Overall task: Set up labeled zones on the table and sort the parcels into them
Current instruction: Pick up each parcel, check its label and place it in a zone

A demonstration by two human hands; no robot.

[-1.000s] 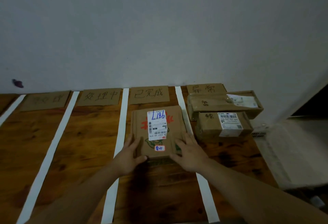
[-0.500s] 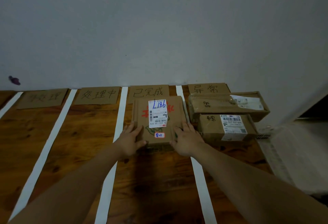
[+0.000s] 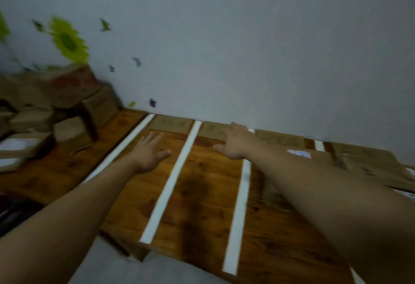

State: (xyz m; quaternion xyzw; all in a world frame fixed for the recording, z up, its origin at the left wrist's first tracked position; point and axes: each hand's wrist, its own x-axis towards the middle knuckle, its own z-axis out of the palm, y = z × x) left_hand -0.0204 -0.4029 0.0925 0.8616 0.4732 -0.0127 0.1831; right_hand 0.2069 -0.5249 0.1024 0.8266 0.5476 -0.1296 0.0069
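Observation:
The view is blurred and swung to the left. My left hand point(image 3: 150, 151) hovers flat with spread fingers over the wooden table point(image 3: 202, 205), holding nothing. My right hand point(image 3: 235, 143) is also empty, its fingers extended over the second cardboard label point(image 3: 213, 131). White tape strips point(image 3: 173, 178) split the table into zones, each with a cardboard label point(image 3: 171, 124) at the wall. The parcel with the white sticker point(image 3: 301, 154) lies behind my right forearm. More sorted parcels point(image 3: 370, 164) lie at the far right. A pile of unsorted cardboard parcels point(image 3: 56, 108) is stacked at the left.
A grey wall with a yellow flower sticker point(image 3: 68, 42) and small butterfly stickers point(image 3: 137, 61) backs the table. The table's near edge point(image 3: 125, 247) runs diagonally at the bottom, with grey floor below it.
Both hands have let go of the stickered parcel, which stays in the third zone. The view has swung left, and both hands now reach out leftward over the table.

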